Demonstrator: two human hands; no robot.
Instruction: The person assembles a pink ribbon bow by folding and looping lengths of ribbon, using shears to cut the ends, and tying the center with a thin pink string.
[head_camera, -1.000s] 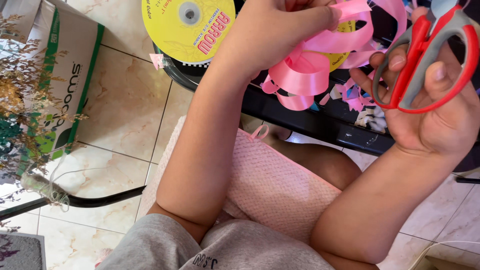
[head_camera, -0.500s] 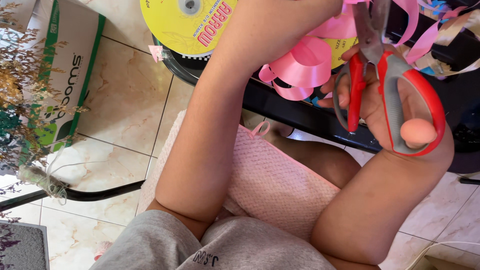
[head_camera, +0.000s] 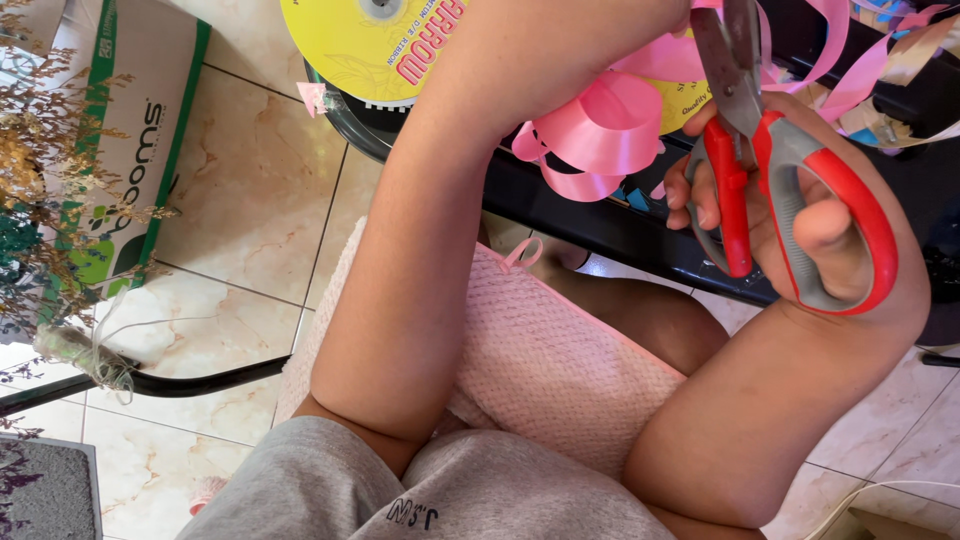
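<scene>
One pair of red-and-grey-handled steel scissors (head_camera: 775, 190), one yellow round ribbon spool (head_camera: 375, 45), one pink woven cloth (head_camera: 540, 370), one green-and-white cardboard box (head_camera: 125, 140), one dried flower bunch (head_camera: 40, 190).

1. The scissors (head_camera: 770, 190) had dull grey metal blades and smooth red plastic handles lined with matt grey rubbery grips.
2. The pink ribbon (head_camera: 600, 130) looked like thin, glossy plastic with a satin sheen.
3. The yellow spool disc (head_camera: 350, 45) was smooth printed card or plastic; which, could not be told.
4. The pink towel (head_camera: 550, 360) on the lap was rough waffle-weave cloth.
5. The floor tiles (head_camera: 250, 200) were polished, marbled stone or ceramic.
6. The box (head_camera: 130, 140) was matt cardboard.
</scene>
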